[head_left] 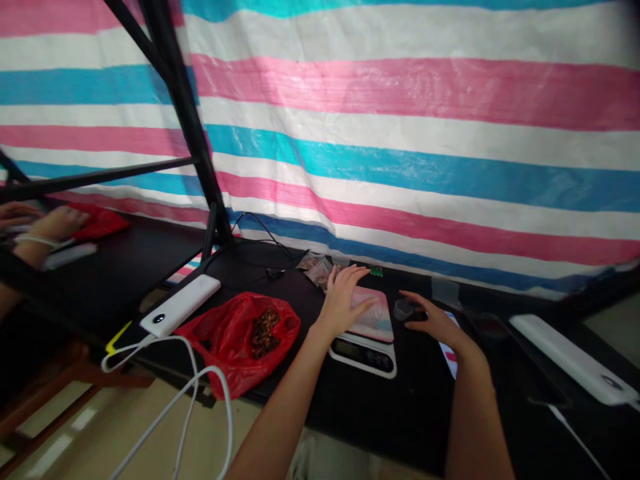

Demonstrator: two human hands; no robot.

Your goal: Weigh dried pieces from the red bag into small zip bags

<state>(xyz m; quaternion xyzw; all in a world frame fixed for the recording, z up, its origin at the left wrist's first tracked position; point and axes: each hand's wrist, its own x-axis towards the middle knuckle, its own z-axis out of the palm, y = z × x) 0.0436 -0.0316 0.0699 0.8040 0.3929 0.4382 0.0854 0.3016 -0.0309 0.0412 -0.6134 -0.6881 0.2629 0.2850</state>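
A: Head view first: where do the hands sit?
B: Both are at the kitchen scale (363, 352). The left hand (345, 297) lies flat on its weighing plate (376, 323), palm down, fingers spread, grasping nothing.
A: And the right hand (435, 323)?
B: Just right of the scale, released, fingers loosely curved toward a small dark round thing (403, 309). I cannot tell whether they touch.
A: Why is the red bag (225, 337) so close?
B: It lies just left of the scale, mouth up, so I judge its brown contents (263, 330) stay inside and within reach. Both forearms stretch forward over the tabletop (380, 407).
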